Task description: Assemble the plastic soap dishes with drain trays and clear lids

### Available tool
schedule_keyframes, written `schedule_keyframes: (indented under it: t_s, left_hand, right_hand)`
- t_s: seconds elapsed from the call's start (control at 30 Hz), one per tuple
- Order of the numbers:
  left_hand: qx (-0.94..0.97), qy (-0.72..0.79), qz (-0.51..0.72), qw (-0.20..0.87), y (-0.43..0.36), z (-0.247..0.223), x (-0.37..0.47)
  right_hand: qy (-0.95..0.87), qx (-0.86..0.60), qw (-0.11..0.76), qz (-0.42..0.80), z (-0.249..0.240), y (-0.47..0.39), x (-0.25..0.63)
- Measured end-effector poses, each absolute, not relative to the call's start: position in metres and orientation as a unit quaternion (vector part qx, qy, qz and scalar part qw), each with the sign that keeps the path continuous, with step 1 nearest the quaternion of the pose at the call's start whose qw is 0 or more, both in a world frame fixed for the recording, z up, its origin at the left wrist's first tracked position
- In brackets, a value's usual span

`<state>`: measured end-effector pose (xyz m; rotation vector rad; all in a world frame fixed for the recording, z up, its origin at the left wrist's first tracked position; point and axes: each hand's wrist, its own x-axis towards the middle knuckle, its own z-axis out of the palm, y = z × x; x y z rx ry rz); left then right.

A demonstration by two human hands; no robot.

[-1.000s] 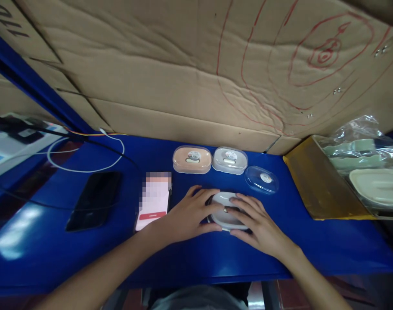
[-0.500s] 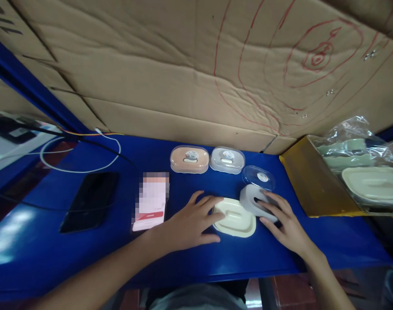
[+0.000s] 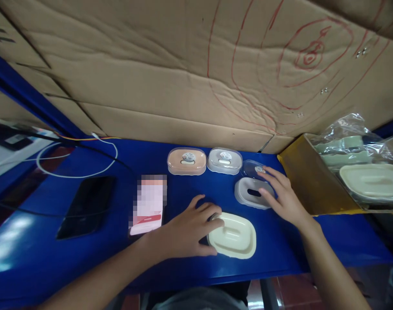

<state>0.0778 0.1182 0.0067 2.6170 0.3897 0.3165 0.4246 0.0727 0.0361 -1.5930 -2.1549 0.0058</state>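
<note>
A cream oval tray with a raised bar in its middle lies low in front of me. My left hand has its fingertips over the tray's left rim and its thumb at the near left edge. Behind the tray stands a grey oval cover with a dark slot in its top. My right hand is open, with fingertips at the label of a clear lid and the thumb beside the grey cover. The hand partly hides the lid.
A peach box and a grey box, both clear-lidded, stand at the back. Left are a lit phone, a dark phone and a white cable. A carton at right holds trays and plastic wrap.
My right hand has let go of the grey cover, which now stands apart behind the tray, and moved up to the clear lid. The cream tray has come nearer with my left hand.
</note>
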Motion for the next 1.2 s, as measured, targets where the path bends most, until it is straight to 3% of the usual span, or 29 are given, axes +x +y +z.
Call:
schedule_keyframes:
  t_s: [0.2,0.47,0.57,0.9,1.2]
  left_hand:
    - [0.952,0.186,0.097,0.223,0.125,0.014,0.075]
    - [0.946,0.235,0.080,0.207,0.137,0.013,0.063]
    - [0.943,0.239,0.073,0.220,0.138,0.011,0.061]
    - [0.931,0.265,0.113,0.224,0.139,0.009,0.065]
    - [0.914,0.287,0.136,0.251,0.141,0.000,0.068]
  right_hand:
    - [-0.815,-0.513,0.266,0.047,0.055,0.090,0.386]
    - [-0.801,-0.571,0.094,0.157,0.042,0.067,0.415]
    - [-0.778,-0.606,0.071,0.151,0.036,0.065,0.429]
    - [-0.800,-0.555,0.150,0.173,0.039,0.069,0.413]
    - [-0.857,-0.477,0.127,0.148,0.024,0.070,0.358]
